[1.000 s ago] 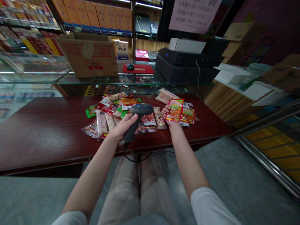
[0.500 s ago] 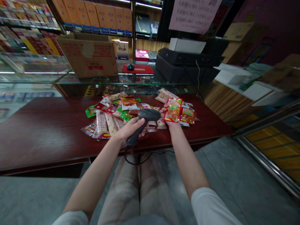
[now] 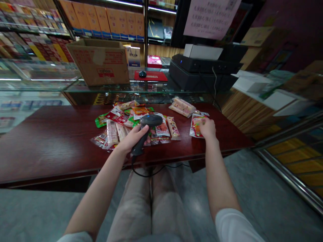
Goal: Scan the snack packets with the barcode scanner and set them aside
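Head view: the left hand (image 3: 135,136) grips the scanner (image 3: 151,120) by its handle, the thumb along the near side and the fingers wrapped around it, some hidden from sight. The scanner's head projects above the grip and points toward the right; its cable (image 3: 145,175) leaves the base of the handle, loops below the table edge and runs off to the right. The right hand (image 3: 208,128) is palm down at the right part of the dark red table (image 3: 63,137), fingers bent over the red-edged packet (image 3: 198,125). That packet lies under and just left of the fingers, partly covered by them, on top of a white-edged packet (image 3: 192,130). Whether the fingertips pinch it or only rest on it cannot be told. Pale wrapped bars (image 3: 183,106) lie just beyond this group, and a single wrapped bar (image 3: 173,127) lies between the two hands. A mixed pile of snack packets (image 3: 117,117) spreads beyond and to the left of the scanner, part of it hidden behind the scanner and left hand. Behind the table, a glass counter (image 3: 118,88) bears an open cardboard box (image 3: 101,64), a mouse (image 3: 142,74) on a red mat (image 3: 161,77), and black equipment (image 3: 199,79).
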The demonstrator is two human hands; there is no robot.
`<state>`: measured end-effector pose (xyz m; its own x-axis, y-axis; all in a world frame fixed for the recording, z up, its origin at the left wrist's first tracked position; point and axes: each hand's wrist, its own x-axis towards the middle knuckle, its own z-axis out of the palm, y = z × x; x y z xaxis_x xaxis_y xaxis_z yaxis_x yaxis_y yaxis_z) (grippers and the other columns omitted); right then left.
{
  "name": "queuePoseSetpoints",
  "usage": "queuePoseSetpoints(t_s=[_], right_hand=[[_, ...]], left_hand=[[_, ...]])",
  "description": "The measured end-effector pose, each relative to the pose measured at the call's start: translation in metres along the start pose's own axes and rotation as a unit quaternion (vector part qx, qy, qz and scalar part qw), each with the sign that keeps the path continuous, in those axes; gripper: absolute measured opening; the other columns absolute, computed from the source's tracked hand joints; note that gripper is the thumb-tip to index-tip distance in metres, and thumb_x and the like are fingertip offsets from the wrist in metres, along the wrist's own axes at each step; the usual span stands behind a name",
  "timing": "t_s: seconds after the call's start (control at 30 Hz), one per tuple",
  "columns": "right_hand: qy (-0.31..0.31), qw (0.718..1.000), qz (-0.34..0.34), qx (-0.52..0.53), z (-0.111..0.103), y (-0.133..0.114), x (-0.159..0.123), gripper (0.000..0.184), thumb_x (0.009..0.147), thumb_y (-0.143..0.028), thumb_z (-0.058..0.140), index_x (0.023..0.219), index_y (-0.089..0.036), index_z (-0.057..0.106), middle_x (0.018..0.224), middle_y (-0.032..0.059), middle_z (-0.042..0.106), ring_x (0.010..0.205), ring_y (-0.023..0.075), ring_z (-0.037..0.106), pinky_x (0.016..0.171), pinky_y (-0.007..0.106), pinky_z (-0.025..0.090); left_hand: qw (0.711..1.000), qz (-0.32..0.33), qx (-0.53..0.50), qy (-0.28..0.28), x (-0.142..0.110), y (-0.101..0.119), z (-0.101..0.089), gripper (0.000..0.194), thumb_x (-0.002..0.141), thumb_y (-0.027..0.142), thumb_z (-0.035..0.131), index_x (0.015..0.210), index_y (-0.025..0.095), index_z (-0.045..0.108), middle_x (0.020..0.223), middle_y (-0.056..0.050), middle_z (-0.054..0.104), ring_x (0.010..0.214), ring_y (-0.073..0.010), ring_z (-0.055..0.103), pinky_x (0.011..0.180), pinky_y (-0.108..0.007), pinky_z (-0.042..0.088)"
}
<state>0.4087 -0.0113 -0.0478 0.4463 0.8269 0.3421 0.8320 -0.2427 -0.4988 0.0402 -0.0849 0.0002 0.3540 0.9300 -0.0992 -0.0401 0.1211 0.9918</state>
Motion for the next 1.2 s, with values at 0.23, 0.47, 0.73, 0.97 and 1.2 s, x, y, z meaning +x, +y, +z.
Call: queuePoseSetpoints(t_s=[0.23,0.47,0.73,0.97,1.2], right_hand=[[-0.019,0.987,-0.123,0.103,0.019,-0.044,-0.04,0.034,0.084,-0.036,0.064,0.113,-0.018,0.063,0.118,0.0188,0.062,0.114,0.0349,0.054,0.103,0.054,0.039],[-0.229,0.954,-0.067,0.184,0.051,-0.084,-0.05,0.025,0.064,-0.031,0.079,0.069,-0.023,0.056,0.082,0.0107,0.067,0.098,0.0319,0.064,0.088,0.041,0.048],[-0.391,0.7,0.07,0.593,0.039,-0.076,-0.043,0.034,0.072,-0.026,0.055,0.105,-0.021,0.063,0.095,0.006,0.077,0.068,0.0186,0.068,0.062,0.032,0.057],[-0.424,0.666,0.084,0.608,0.033,-0.086,-0.054,0.036,0.071,-0.019,0.054,0.106,-0.02,0.065,0.09,0.0032,0.077,0.067,0.017,0.07,0.064,0.029,0.058],[-0.392,0.664,0.092,0.63,0.035,-0.087,-0.052,0.034,0.074,-0.021,0.05,0.106,-0.021,0.064,0.088,0.0037,0.077,0.065,0.0182,0.07,0.063,0.032,0.059]], left_hand=[[1.0,0.009,0.004,0.008,-0.003,0.001,0.002,0.07,0.067,0.077,0.069,0.092,0.012,0.061,0.057,-0.001,0.062,0.046,-0.0093,0.052,0.044,-0.02,0.037],[1.0,0.016,0.005,0.009,-0.003,0.0,-0.001,0.065,0.071,0.075,0.068,0.09,0.013,0.061,0.058,-0.001,0.063,0.046,-0.0089,0.052,0.044,-0.021,0.036],[1.0,0.02,-0.002,0.002,0.003,-0.001,-0.002,0.066,0.071,0.075,0.068,0.092,0.014,0.062,0.059,-0.002,0.064,0.045,-0.0092,0.052,0.042,-0.021,0.036],[1.0,0.013,0.001,0.002,0.001,-0.002,0.003,0.065,0.072,0.075,0.067,0.093,0.014,0.061,0.058,-0.001,0.062,0.046,-0.0091,0.052,0.043,-0.021,0.036],[0.999,0.002,0.036,-0.036,-0.001,-0.004,0.01,0.064,0.073,0.074,0.067,0.094,0.014,0.06,0.06,-0.002,0.063,0.049,-0.0107,0.054,0.046,-0.021,0.04]])
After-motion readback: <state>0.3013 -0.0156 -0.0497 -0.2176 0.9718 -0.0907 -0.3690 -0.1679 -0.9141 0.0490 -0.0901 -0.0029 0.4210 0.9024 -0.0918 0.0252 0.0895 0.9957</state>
